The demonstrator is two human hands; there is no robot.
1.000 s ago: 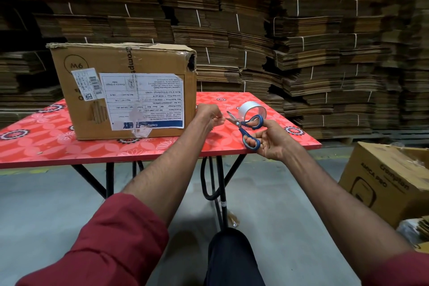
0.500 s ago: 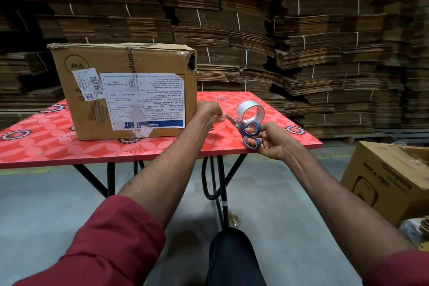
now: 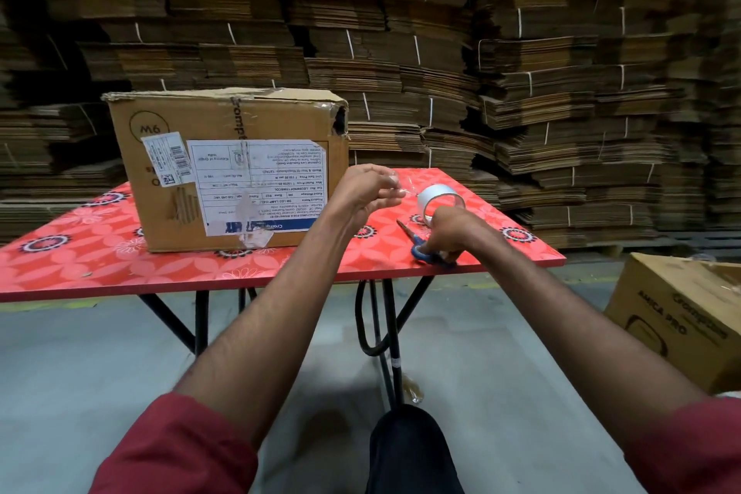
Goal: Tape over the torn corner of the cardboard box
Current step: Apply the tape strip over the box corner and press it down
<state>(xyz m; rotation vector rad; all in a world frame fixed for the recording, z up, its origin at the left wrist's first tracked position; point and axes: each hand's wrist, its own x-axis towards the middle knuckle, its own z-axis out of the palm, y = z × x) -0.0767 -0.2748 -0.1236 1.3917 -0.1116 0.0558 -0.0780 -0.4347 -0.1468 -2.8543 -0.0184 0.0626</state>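
Observation:
A brown cardboard box (image 3: 224, 172) with white labels stands on the red patterned table (image 3: 80, 253). Its upper right corner (image 3: 340, 117) is torn open, showing a dark hole. My left hand (image 3: 369, 188) is raised right of the box and pinches a clear strip of tape (image 3: 403, 188) between its fingertips. The strip's other end reaches toward the roll of tape (image 3: 439, 198), which stands on the table. My right hand (image 3: 449, 231) rests low on the table in front of the roll, on the blue handles of the scissors (image 3: 417, 243), whose blades lie flat pointing left.
Tall stacks of flattened cardboard fill the whole background. A second brown box (image 3: 681, 317) sits on the floor at the right. Black metal table legs (image 3: 385, 333) stand between my arms, above my dark-clothed knee (image 3: 409, 449).
My right hand has lowered the scissors from the air onto the table near the roll. My left hand has lifted a little, with the tape strip still pinched.

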